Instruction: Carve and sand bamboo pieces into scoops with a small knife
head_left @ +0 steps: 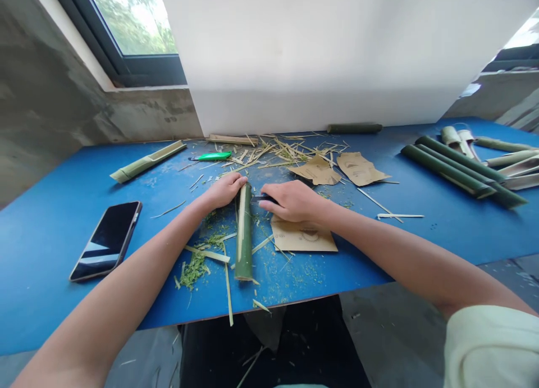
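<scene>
A green bamboo section (pixel 244 236) lies lengthwise toward me, with a pale split strip along its upper side. My left hand (pixel 226 190) is closed on its far end, thumb near the top. To the right, my right hand (pixel 292 201) grips a small dark-handled knife (pixel 266 197); most of its handle is hidden by the fingers. The blade points left at the bamboo's right side; whether it touches, I cannot tell. Under the right hand lies a brown sheet of sandpaper (pixel 309 239). Green shavings (pixel 193 269) and split slivers lie beside the bamboo.
A phone (pixel 107 241) rests on the blue table (pixel 37 231) at left. Farther back are a split bamboo piece (pixel 148 161), a green cutter (pixel 215 156), bamboo slivers (pixel 290 152) and more sandpaper (pixel 362 169). Bamboo tubes (pixel 455 169) are grouped at right.
</scene>
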